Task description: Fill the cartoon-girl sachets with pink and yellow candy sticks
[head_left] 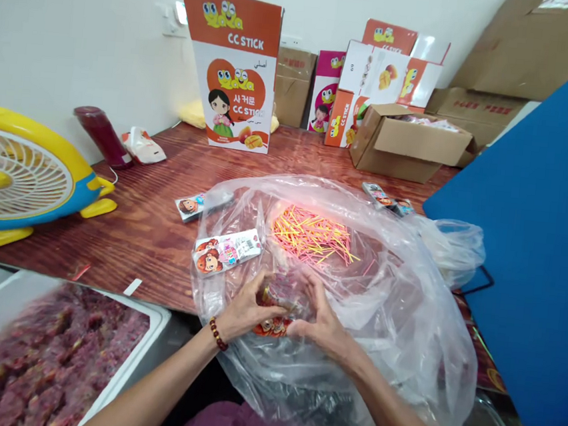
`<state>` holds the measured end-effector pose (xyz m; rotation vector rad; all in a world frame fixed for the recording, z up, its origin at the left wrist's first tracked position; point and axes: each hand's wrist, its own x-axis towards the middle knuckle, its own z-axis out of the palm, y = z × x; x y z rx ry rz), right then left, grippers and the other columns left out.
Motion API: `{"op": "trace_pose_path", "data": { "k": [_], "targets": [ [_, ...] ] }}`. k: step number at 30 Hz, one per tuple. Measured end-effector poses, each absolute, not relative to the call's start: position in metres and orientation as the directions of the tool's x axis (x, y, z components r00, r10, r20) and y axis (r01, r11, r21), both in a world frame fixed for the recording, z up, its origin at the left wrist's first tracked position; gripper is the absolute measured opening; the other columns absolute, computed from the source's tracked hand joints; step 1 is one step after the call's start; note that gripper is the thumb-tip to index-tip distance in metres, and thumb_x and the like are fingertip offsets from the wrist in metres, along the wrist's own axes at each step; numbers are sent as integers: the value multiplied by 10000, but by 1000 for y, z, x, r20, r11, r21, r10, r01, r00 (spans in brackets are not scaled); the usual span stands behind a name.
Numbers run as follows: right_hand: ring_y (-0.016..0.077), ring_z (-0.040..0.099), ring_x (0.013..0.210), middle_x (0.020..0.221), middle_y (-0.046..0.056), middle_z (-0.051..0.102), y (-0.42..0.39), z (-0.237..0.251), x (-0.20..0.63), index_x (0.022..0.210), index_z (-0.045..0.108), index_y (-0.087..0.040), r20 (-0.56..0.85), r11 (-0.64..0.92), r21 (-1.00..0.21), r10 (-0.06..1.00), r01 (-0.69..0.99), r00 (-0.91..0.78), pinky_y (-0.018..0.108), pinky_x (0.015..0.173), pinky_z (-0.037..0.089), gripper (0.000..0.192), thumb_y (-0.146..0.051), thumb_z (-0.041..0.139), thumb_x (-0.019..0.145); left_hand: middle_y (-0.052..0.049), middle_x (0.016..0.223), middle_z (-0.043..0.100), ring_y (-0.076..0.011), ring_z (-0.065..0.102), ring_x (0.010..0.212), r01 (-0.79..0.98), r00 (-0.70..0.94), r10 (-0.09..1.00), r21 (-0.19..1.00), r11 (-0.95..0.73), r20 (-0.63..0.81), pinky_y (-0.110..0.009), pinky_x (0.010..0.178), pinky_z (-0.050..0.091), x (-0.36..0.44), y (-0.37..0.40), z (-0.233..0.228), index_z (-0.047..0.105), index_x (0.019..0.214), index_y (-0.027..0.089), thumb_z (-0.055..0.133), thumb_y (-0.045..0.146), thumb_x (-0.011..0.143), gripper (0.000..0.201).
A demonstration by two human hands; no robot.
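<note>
Wooden table (166, 181) carries a big clear plastic bag (396, 297). At its near edge, left hand (247, 310) and right hand (321, 320) pinch a small packet (273, 326) together, its length spanning left-right between them; candy sticks (312, 232) lie farther back.

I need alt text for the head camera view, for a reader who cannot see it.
Both hands, left and right, hold a small printed packet over an open plastic bag of pink and yellow sticks on a wooden table. A yellow fan stands to the left.
</note>
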<state>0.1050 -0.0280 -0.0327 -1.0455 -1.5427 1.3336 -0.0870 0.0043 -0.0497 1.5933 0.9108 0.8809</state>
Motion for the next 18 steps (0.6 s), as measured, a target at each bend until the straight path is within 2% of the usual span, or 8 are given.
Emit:
{"op": "trace_pose_path", "data": {
  "k": [3, 6, 8, 10, 13, 15, 18],
  "targets": [
    [249, 428, 1326, 1439, 123, 406, -39, -41, 94, 1400, 243, -240, -6, 40, -980, 974, 196, -226, 429, 1127, 333, 892, -400, 778, 704, -78, 1110, 644, -252, 608, 1016, 249, 533, 839, 926, -283, 113, -389, 917, 483, -90, 1, -43, 560, 1159, 178, 760, 370, 731, 509],
    [234, 495, 1245, 1345, 98, 494, -41, -42, 75, 1325, 317, -240, 4, 24, -975, 996, 221, -93, 407, 1083, 381, 689, -393, 697, 772, -86, 1106, 642, -240, 610, 988, 263, 540, 829, 906, -332, 147, -375, 897, 487, -91, 0, -45, 555, 1164, 170, 689, 381, 786, 453],
    [228, 529, 1192, 1280, 86, 540, -35, -37, 68, 1276, 365, -240, 45, 58, -976, 997, 211, -68, 396, 1053, 408, 587, -382, 672, 796, -91, 1106, 644, -237, 617, 980, 220, 474, 865, 930, -295, 162, -376, 905, 488, -89, 1, -47, 556, 1157, 165, 672, 381, 796, 436],
    [226, 541, 1177, 1262, 80, 555, -27, -28, 68, 1259, 397, -239, 99, 118, -978, 988, 171, -115, 394, 1040, 423, 553, -362, 678, 799, -96, 1138, 644, -250, 621, 1010, 142, 392, 907, 965, -222, 151, -385, 922, 489, -87, 2, -43, 548, 1179, 170, 719, 384, 754, 506],
    [227, 490, 1273, 1363, 84, 501, -17, -18, 77, 1319, 382, -256, 169, 183, -982, 961, 45, -219, 392, 1079, 402, 624, -328, 703, 788, -88, 1141, 659, -264, 644, 993, 6, 251, 967, 999, -53, 50, -393, 879, 520, -85, 1, -27, 522, 1221, 191, 798, 396, 673, 646],
    [230, 456, 1317, 1414, 91, 463, -15, -16, 79, 1369, 343, -262, 187, 194, -981, 948, 3, -256, 403, 1101, 384, 676, -332, 696, 797, -71, 1092, 679, -250, 661, 941, -72, 189, 982, 997, 31, -17, -379, 832, 536, -84, -1, -15, 527, 1192, 198, 819, 384, 655, 639],
    [251, 423, 1346, 1439, 128, 441, -18, -18, 71, 1437, 278, -229, 181, 230, -963, 938, 142, -294, 449, 1127, 342, 688, -364, 620, 856, -54, 1049, 691, -224, 664, 926, -172, 149, 988, 984, 57, -31, -347, 825, 533, -80, -3, -6, 549, 1134, 191, 810, 358, 676, 553]
  ]
}}
